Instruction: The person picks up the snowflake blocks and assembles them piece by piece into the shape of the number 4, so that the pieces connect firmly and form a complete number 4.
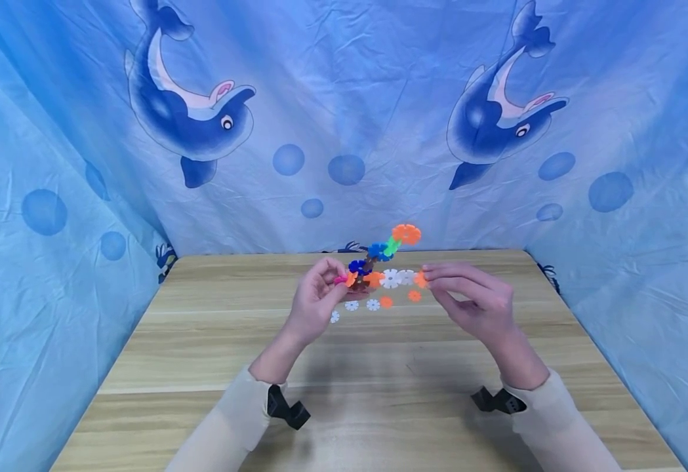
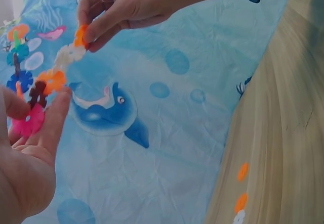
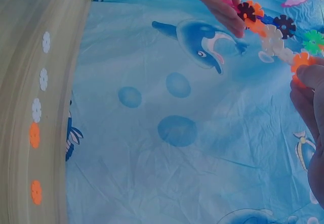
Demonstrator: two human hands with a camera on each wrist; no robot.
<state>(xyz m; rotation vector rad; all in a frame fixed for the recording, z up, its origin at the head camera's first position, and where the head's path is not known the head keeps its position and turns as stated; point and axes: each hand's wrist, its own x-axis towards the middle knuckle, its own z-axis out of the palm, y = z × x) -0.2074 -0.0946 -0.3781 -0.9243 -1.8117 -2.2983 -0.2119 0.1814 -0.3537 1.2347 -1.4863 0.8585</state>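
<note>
Above the table, both hands hold one linked build of plastic snowflake discs. My left hand (image 1: pixel 314 305) pinches its pink snowflake disc (image 2: pixel 29 120), beside a brown disc (image 3: pixel 247 11). One branch rises through dark blue and blue discs (image 1: pixel 380 250) and a green disc (image 1: pixel 392 246) to an orange disc (image 1: pixel 406 233) at the top. Another branch runs rightward through an orange disc (image 2: pixel 52 81) and white discs (image 1: pixel 389 278). At that branch's right end, my right hand (image 1: pixel 482 298) pinches an orange snowflake disc (image 3: pixel 301 67) between thumb and fingers. Fingers partly cover the left-end discs.
Loose white discs (image 1: pixel 373 305) and orange discs (image 1: pixel 414 296) lie in a rough row on the wooden table (image 1: pixel 231 341), below the build. A blue dolphin-print curtain (image 1: pixel 344 98) surrounds the table's back and sides. Each wrist wears a black camera strap (image 1: pixel 284 406).
</note>
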